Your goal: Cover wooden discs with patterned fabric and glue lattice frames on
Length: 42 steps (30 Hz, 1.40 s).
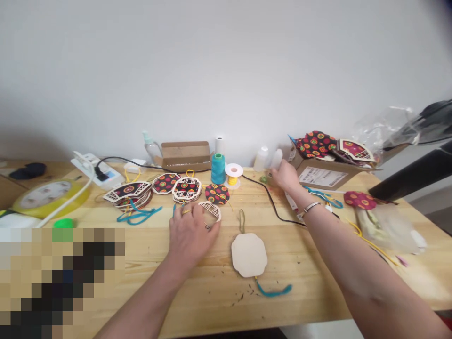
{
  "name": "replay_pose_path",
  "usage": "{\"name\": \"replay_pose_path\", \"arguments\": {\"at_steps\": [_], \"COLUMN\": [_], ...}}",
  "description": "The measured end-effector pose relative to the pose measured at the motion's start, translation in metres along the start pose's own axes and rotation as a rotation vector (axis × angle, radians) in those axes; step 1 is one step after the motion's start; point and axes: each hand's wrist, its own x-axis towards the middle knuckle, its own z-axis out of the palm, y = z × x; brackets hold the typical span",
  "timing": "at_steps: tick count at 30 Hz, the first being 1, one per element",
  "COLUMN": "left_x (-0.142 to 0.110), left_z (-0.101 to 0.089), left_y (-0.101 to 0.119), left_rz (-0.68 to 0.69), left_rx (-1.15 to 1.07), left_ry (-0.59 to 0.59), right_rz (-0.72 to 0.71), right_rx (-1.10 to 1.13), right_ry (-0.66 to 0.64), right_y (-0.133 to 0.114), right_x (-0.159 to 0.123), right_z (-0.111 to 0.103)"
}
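My left hand (189, 228) is closed at the edge of a pale wooden lattice frame (214, 209), its thumb and fingers on it. At the back of the table, my right hand (286, 176) has its fingers round a small translucent white bottle (277, 156); its fingertips are partly hidden. Between my arms lies a plain wooden plaque (249, 254) with a scalloped outline, an olive loop (242, 220) above and a teal tassel (274, 290) below. Just past my left hand, patterned lattice ornaments (187, 189) lie stacked.
A teal thread cone (218, 169), a yellow thread spool (233, 175) and a second bottle (261, 159) stand along the wall. A cardboard box (319, 173) of ornaments is at right. A black cable (273, 203) crosses the table; a tape roll (51, 195) lies left.
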Motion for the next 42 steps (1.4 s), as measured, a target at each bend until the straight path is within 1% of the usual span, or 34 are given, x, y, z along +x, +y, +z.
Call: {"name": "replay_pose_path", "arguments": {"at_steps": [4,6,9,12,14,16,18,19,21,23,26,28,31,33,35,36,37,39,42], "left_x": [-0.001,-0.001,-0.002,-0.004,-0.005,-0.007,-0.009,-0.010,-0.011,-0.011,-0.010,-0.010,-0.009,-0.008,-0.007,-0.006,-0.005,-0.004,-0.002], "left_z": [0.004,0.005,0.004,0.003,0.002,0.001,0.002,0.003,0.005,0.007,0.006,0.003,-0.005,-0.008,-0.010,-0.010,-0.010,-0.011,-0.011], "left_y": [0.001,0.001,0.002,0.004,0.006,0.008,0.011,0.012,0.014,0.014,0.013,0.012,0.009,0.007,0.006,0.005,0.005,0.004,0.005], "left_rz": [0.059,0.095,0.118,0.104,0.083,0.067,0.069,0.077,0.105,0.131,0.140,0.139,0.117,0.063,-0.035,-0.093,-0.148,-0.230,-0.276], "left_rx": [-0.121,-0.168,-0.203,-0.229,-0.269,-0.323,-0.365,-0.377,-0.393,-0.405,-0.426,-0.450,-0.535,-0.640,-0.759,-0.827,-0.910,-1.115,-1.430], "left_ry": [0.108,0.154,0.178,0.149,0.118,0.105,0.117,0.129,0.149,0.151,0.170,0.226,0.295,0.327,0.346,0.330,0.290,0.162,-0.011], "right_rz": [-0.018,-0.018,-0.021,-0.038,-0.063,-0.080,-0.084,-0.077,-0.057,-0.035,-0.016,-0.027,-0.073,-0.099,-0.124,-0.141,-0.162,-0.211,-0.286], "right_rx": [-0.112,-0.138,-0.138,-0.081,0.006,0.127,0.259,0.316,0.414,0.491,0.563,0.601,0.676,0.700,0.690,0.679,0.670,0.658,0.638], "right_ry": [-0.010,-0.028,-0.076,-0.141,-0.237,-0.399,-0.585,-0.651,-0.749,-0.800,-0.800,-0.751,-0.659,-0.647,-0.662,-0.666,-0.664,-0.657,-0.665], "right_y": [0.002,0.002,-0.001,-0.009,-0.015,-0.019,-0.022,-0.023,-0.024,-0.026,-0.034,-0.044,-0.058,-0.063,-0.063,-0.061,-0.059,-0.054,-0.048], "right_x": [0.003,0.005,0.001,-0.021,-0.048,-0.081,-0.111,-0.123,-0.139,-0.144,-0.137,-0.128,-0.111,-0.102,-0.096,-0.095,-0.095,-0.097,-0.103], "right_z": [0.005,0.004,-0.008,-0.027,-0.035,-0.035,-0.026,-0.019,-0.003,0.010,0.022,0.024,0.021,0.019,0.018,0.018,0.017,0.017,0.014]}}
